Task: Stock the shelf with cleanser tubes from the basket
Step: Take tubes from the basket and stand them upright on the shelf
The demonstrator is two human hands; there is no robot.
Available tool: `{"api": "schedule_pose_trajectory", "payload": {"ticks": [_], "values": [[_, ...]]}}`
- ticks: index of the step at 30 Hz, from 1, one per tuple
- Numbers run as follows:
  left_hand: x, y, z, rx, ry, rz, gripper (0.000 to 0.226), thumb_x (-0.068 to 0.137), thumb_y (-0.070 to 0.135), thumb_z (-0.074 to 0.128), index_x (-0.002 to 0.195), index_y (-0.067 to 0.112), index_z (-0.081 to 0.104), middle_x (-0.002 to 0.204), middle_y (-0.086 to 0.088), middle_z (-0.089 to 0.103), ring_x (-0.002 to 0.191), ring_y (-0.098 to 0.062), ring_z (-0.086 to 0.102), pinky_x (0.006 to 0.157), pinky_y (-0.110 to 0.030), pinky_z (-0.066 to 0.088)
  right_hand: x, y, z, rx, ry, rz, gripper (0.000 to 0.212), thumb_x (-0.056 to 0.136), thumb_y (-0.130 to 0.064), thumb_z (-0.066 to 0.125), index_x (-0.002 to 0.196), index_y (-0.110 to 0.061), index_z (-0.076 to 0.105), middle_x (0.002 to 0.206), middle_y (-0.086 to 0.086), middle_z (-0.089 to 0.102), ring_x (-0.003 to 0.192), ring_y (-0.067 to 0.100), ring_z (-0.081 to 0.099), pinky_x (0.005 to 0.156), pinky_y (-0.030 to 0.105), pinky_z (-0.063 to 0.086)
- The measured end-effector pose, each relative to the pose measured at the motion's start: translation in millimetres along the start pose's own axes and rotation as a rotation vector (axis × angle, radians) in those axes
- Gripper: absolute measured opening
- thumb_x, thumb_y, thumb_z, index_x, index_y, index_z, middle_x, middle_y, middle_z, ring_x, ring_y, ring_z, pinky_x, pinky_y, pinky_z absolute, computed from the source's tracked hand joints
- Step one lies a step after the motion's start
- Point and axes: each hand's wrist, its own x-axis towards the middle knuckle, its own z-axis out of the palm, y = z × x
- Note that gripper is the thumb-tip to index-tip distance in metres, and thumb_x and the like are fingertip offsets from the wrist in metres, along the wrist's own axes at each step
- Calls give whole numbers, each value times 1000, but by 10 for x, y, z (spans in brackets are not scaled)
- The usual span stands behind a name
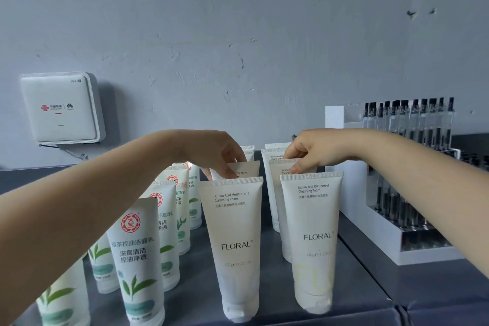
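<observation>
Both hands set FLORAL tubes upright on the grey shelf (pixel 370 280).
The left hand (pixel 219 153) pinches the second tube (pixel 244 170) in the left row; the right hand (pixel 308 152) pinches the second tube of the right row (pixel 284 171).

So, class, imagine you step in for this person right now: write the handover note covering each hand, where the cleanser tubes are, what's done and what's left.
Left hand: pinches the top of the second tube in the left cream row, behind the front tube.
Right hand: pinches the top of the second tube in the right cream row, behind that row's front tube.
Done: two cream rows and the green-leaf tubes stand upright on the grey shelf.
Left: settle both held tubes, let go. The basket is out of view, so I can't tell how many remain.
</observation>
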Motion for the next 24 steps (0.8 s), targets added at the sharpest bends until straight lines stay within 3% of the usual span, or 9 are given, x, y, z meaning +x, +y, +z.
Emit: {"api": "schedule_pose_trajectory", "payload": {"ticks": [8, 15, 19, 24], "values": [[-14, 2, 4, 0, -1, 16, 21, 84, 13, 66, 99, 27, 65, 91, 10, 72, 67, 0, 67, 59, -12, 51, -33, -34, 16, -6, 14, 11, 27, 89, -16, 59, 66, -29, 63, 64, -14, 63, 62, 4, 55, 69, 23, 43], [-26, -9, 11, 8, 12, 5, 21, 84, 14, 66, 102, 25, 65, 97, 7, 71, 67, 1, 65, 57, -10, 49, -40, -38, 9, -8, 7, 22, 19, 89, -18, 60, 74, -28, 67, 75, -11, 68, 71, 7, 59, 78, 28, 45], [-29, 16, -11, 8, -4, -5, 16, 84, 18, 67, 98, 26, 66, 95, 6, 72, 62, 2, 66, 57, -11, 50, -22, -44, -12, -4, 12, 24, 18, 88, -20, 61, 74, -30, 66, 72, -16, 68, 69, 2, 59, 77, 24, 44], [25, 82, -217, -67, 251, 54, 9, 86, 19, 63, 91, 24, 69, 84, 9, 70, 71, -4, 66, 69, -23, 55, 126, -16, -165, 125, 262, -16, 6, 85, -22, 65, 87, -19, 70, 81, -4, 70, 70, 1, 61, 77, 27, 50]]}}
